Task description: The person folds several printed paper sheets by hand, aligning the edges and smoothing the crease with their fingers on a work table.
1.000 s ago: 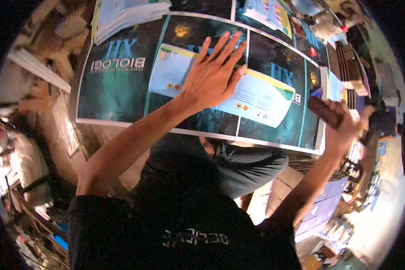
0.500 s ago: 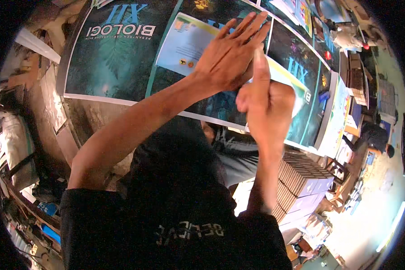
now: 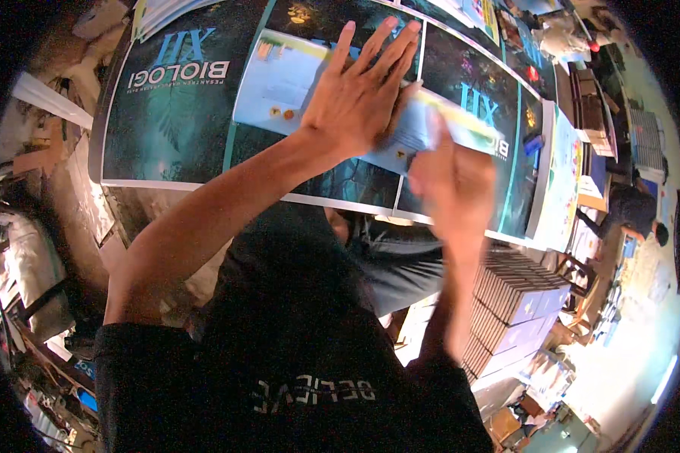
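Note:
A light blue printed paper cover [image 3: 268,87] with a yellow edge lies across large dark teal printed sheets [image 3: 166,113]. My left hand [image 3: 355,94] is pressed flat on the cover near its middle, its fingers spread toward the far side. Close by on the right, my right hand [image 3: 457,177] is over the cover's right part. Motion blurs it, but its fingers look curled in and its thumb points up and away. Whatever those fingers hold, if anything, is hidden.
More printed papers [image 3: 177,11] lie at the far left, and a small blue object [image 3: 534,143] rests on the sheets at right. Bundled stacks of books [image 3: 506,309] stand below the table's right side. Another person in dark clothes [image 3: 631,211] is farther right.
My right hand has swept along the cover, whose raised right part now lies flatter. The left hand stays pressed on it, and the view has shifted slightly.

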A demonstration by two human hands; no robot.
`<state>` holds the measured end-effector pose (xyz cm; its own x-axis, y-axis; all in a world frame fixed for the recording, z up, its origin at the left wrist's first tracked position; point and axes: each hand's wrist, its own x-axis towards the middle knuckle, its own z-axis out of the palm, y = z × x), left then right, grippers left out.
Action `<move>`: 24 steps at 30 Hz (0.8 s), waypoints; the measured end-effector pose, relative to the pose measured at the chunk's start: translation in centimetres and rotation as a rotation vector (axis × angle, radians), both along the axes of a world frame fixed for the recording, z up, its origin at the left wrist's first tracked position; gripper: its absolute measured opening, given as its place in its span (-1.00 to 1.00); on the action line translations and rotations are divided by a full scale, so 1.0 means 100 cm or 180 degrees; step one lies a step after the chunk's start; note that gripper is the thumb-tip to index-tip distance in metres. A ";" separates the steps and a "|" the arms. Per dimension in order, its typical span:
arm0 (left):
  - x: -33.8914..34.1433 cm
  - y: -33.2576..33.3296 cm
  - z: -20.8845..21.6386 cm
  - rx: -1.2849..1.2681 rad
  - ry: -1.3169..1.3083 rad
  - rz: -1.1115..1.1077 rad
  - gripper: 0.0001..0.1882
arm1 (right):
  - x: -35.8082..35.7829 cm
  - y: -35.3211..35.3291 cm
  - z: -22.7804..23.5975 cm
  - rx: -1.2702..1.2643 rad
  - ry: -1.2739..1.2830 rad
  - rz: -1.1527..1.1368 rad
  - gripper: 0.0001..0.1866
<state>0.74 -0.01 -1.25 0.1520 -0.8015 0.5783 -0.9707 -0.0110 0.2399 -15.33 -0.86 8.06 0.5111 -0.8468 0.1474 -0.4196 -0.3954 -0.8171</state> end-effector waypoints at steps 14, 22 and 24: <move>-0.034 -0.017 -0.007 0.0147 -0.0218 -0.0063 -0.31 | -0.015 -0.023 0.030 0.1096 0.0275 -0.0108 -0.38; -0.050 -0.017 -0.001 -0.0065 -0.0258 -0.0037 -0.40 | -0.034 -0.012 -0.008 0.0176 0.0220 -0.0436 -0.27; -0.058 -0.018 0.001 0.0078 -0.0548 0.0130 -0.38 | -0.029 -0.026 -0.018 0.0295 -0.0066 -0.0155 -0.36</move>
<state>-5.02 -1.81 -1.16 0.0851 -0.8110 0.5788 -0.9961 -0.0551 0.0694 -18.21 -3.43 6.26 0.4666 -0.8811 0.0774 -0.4191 -0.2973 -0.8579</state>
